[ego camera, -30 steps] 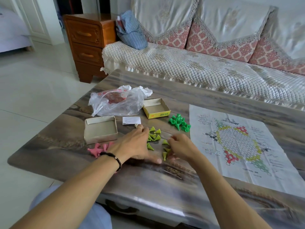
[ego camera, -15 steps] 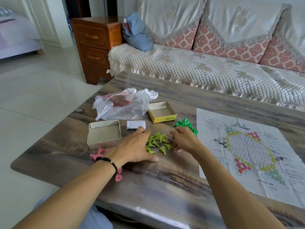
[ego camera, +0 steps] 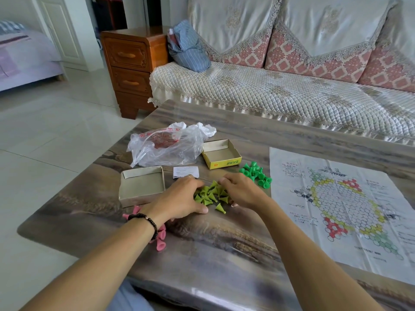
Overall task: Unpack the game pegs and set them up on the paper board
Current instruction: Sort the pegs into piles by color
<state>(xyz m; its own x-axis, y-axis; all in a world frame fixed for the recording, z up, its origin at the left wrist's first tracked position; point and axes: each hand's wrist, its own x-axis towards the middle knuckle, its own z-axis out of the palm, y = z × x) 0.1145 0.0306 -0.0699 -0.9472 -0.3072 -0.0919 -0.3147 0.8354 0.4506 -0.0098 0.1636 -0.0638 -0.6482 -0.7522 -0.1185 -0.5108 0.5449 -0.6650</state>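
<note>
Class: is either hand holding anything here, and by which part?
Neither plainly holds one. Left hand and right hand cup the heap of lime-green pegs from its sides.

Lime-green pegs (ego camera: 211, 195), dark-green pegs (ego camera: 256, 173), pink pegs (ego camera: 161, 240), yellow box (ego camera: 222, 153), honeycomb-patterned white paper board (ego camera: 350, 209).

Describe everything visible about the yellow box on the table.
The yellow box is a small, shallow open tray, apparently cardboard, with bright yellow outer walls and a plain whitish inside. Its near wall carries small printing too blurred to read. It holds nothing visible and sits flat on the table, turned slightly askew. The plastic bag lies against its left side; dark green pegs lie just to its right. Neither hand touches it.
</note>
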